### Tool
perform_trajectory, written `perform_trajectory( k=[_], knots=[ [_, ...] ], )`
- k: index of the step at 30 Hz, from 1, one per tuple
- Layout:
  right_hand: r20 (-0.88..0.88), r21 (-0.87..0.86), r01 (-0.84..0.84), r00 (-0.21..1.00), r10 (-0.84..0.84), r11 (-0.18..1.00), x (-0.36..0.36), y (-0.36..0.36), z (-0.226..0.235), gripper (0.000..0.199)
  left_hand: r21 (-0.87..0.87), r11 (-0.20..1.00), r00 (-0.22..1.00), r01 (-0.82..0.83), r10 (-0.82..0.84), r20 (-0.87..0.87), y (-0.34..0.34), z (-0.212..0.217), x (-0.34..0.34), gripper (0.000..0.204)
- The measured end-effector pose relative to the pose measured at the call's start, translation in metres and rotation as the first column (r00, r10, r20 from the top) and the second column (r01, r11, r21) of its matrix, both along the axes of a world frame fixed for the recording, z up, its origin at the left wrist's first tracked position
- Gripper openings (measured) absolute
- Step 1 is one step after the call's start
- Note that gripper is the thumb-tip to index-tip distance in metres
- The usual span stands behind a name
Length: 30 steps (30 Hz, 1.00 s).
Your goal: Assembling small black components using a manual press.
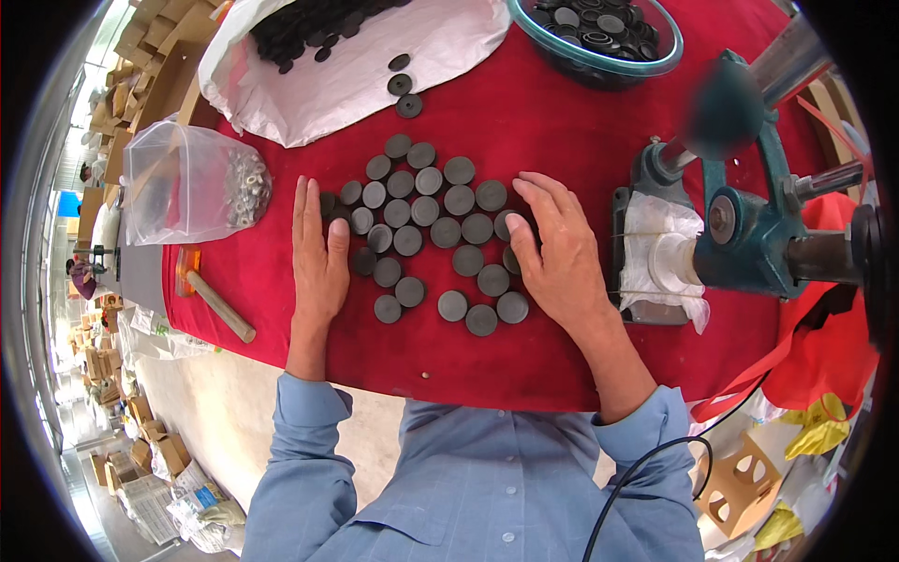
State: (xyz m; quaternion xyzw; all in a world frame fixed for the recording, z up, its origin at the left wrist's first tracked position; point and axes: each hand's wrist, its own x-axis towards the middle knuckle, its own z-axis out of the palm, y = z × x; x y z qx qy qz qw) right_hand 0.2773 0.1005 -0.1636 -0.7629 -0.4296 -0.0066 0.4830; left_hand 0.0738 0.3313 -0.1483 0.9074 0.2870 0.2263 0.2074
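A loose group of round dark-grey caps (446,232) lies flat on the red cloth (375,358) between my hands. On the group's left edge, my left hand (318,255) stands with straight fingers held together, its thumb side against a few caps. My right hand (560,251) rests at the group's right edge, fingers stretched forward and thumb apart, partly covering some caps. Neither hand grasps anything that I can see. Three more black caps (400,84) lie farther off, in a line near the mouth of a white sack (375,94).
More black pieces spill inside the sack. A teal-rimmed bowl (667,64) of black rings stands at the back right. A green hand press (749,234) is on the right. On the left are a clear bag (178,187) of metal parts and a stick-like handle (221,307).
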Motion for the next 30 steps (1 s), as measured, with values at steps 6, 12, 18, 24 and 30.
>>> perform_trajectory(
  k=[6, 12, 18, 24, 30],
  knots=[
    [-0.008, -0.005, -0.033, 0.999, 0.033, 0.999, 0.002, -0.003, 0.002, 0.034, 0.085, 0.986, 0.973, 0.145, -0.127, -0.192, -0.018, -0.008, 0.009, 0.069],
    [-0.001, 0.014, -0.017, 1.000, 0.017, 1.000, 0.000, -0.003, 0.001, 0.034, 0.132, 0.969, 0.952, 0.208, -0.169, -0.254, -0.012, 0.014, 0.023, 0.075],
    [-0.112, 0.023, -0.011, 0.994, 0.013, 1.000, 0.002, -0.003, 0.004, 0.033, 0.247, 0.893, 0.884, 0.377, -0.267, -0.383, -0.020, 0.005, 0.069, 0.090],
    [-0.112, 0.032, 0.019, 0.994, -0.015, 0.999, 0.006, -0.004, 0.004, 0.032, 0.153, 0.821, 0.801, 0.550, -0.466, -0.377, -0.054, 0.007, 0.081, 0.097],
    [-0.130, 0.046, 0.015, 0.991, -0.009, 0.999, 0.005, -0.004, 0.004, 0.032, 0.098, 0.794, 0.739, 0.600, -0.504, -0.447, -0.074, 0.015, 0.058, 0.097]
  ],
)
